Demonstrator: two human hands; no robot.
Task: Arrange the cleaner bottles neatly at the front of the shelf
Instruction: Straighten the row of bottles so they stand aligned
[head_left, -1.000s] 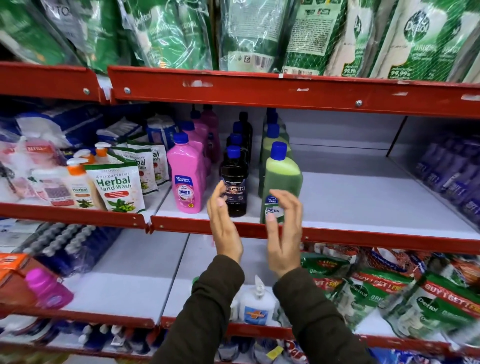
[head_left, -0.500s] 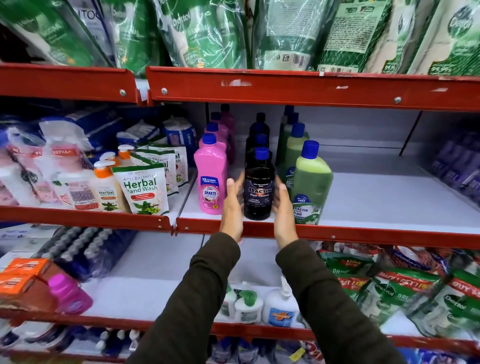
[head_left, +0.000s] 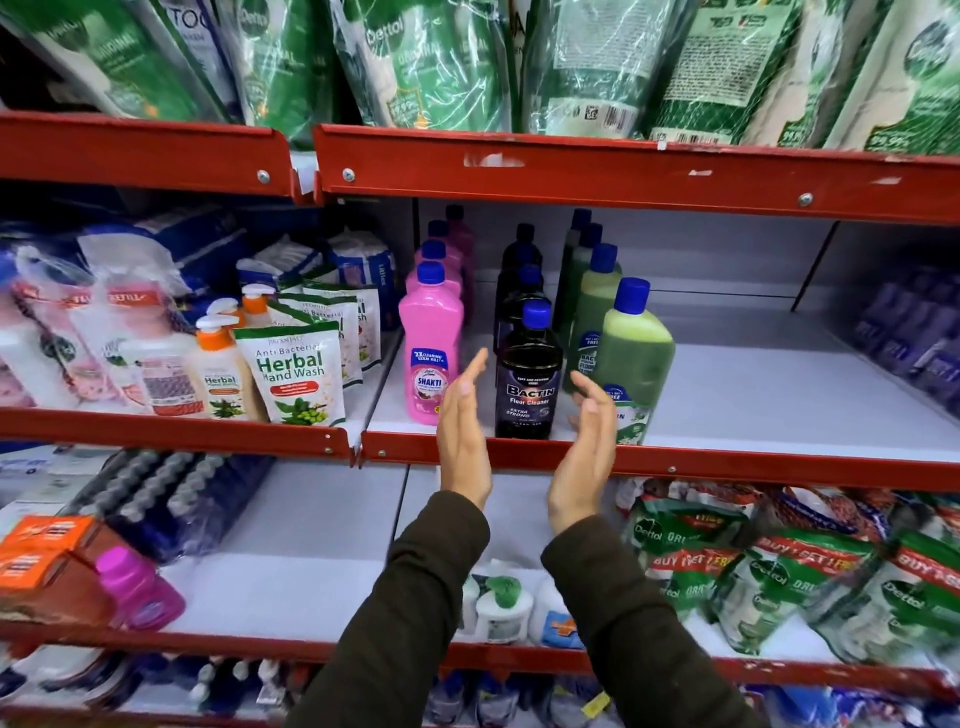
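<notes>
Black bottle (head_left: 527, 384) — hands now apart

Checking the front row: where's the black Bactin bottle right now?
The black Bactin bottle stands at the shelf's front edge, between the pink Shakti bottle and the green bottle.

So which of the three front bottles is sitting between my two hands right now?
The black Bactin floor cleaner bottle, the middle one. The pink Shakti bottle stands outside the left hand, the green bottle beyond the right hand.
</notes>
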